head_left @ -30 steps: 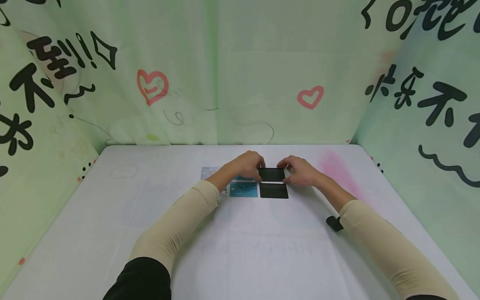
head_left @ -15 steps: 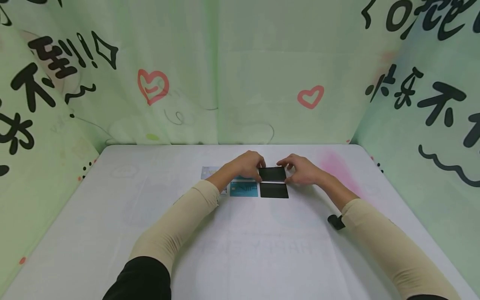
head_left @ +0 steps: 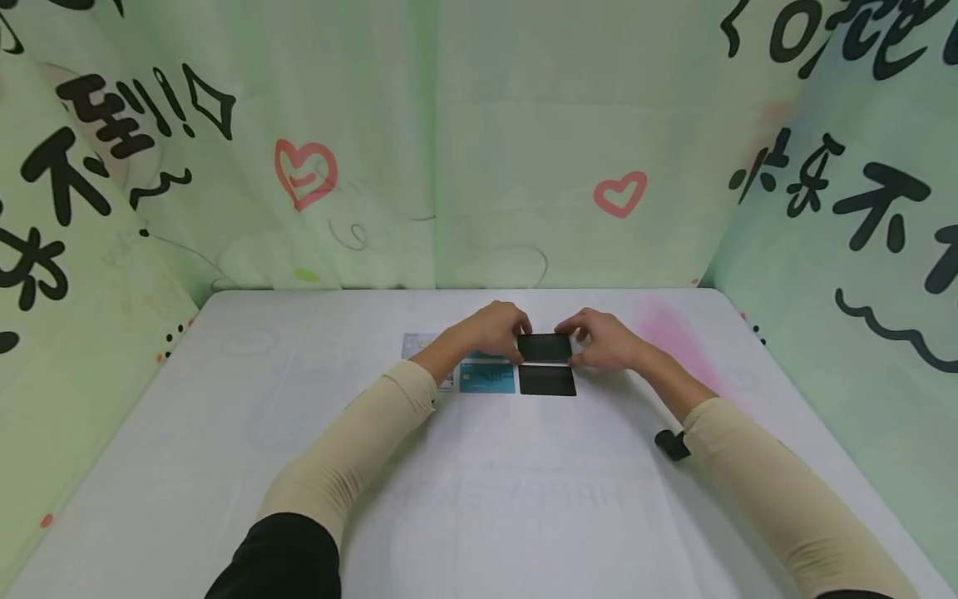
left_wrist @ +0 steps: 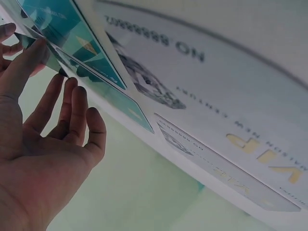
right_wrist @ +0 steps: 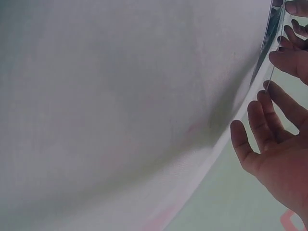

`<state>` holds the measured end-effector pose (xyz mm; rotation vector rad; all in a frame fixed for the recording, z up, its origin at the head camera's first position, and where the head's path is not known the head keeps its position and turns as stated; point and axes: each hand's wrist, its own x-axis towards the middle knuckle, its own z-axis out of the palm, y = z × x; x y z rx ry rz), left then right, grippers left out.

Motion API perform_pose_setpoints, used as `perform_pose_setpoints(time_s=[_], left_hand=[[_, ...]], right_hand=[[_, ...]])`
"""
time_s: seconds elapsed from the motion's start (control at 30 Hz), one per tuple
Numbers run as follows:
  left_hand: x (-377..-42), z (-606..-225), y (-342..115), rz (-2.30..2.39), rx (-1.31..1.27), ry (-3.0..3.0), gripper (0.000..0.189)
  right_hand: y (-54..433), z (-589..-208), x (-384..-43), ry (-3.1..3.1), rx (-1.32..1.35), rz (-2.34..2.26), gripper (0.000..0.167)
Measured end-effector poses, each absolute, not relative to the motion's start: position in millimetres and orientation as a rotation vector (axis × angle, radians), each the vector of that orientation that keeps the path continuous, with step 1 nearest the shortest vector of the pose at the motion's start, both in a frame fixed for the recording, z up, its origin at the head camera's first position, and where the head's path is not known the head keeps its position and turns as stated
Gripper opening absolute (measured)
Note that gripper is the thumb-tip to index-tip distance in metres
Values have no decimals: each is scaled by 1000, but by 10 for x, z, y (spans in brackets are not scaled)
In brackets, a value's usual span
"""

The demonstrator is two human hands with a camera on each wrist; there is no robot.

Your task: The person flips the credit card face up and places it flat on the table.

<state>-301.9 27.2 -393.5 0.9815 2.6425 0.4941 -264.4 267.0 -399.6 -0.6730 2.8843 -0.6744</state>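
Two black cards lie one behind the other near the table's far side in the head view. My left hand (head_left: pixel 496 327) holds the left edge of the far black card (head_left: pixel 544 348), thumb at the near corner and fingers at the far one. My right hand (head_left: pixel 604 339) holds the same card's right edge in a like way. The near black card (head_left: pixel 548 381) lies flat, untouched. Left of it is a blue VIP card (head_left: pixel 486 378). A second blue card (left_wrist: pixel 113 94) and silver VIP cards (left_wrist: pixel 226 178) show in the left wrist view. My left forearm partly covers these in the head view.
The cards lie on a white-covered table (head_left: pixel 479 499). A small black object (head_left: pixel 672 445) lies by my right sleeve, partly hidden. Green curtains (head_left: pixel 494 166) with black lettering and red hearts stand at the back and both sides.
My right hand has shifted very slightly to the right along the far black card's edge. The left hand and the other cards look still.
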Motion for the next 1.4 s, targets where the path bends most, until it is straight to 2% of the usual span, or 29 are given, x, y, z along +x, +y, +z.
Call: perform_pose_setpoints(time_s=[0.63,1.4], left_hand=[[-3051,-3961,182,577,1007,2628,53],[-3039,-3969,82,723,1033,2585,57]], right_hand=[[2728,-3934,-2617,2851,-611,-755,51],[2793,-3800,-2614,2693,-605,-1068,49]])
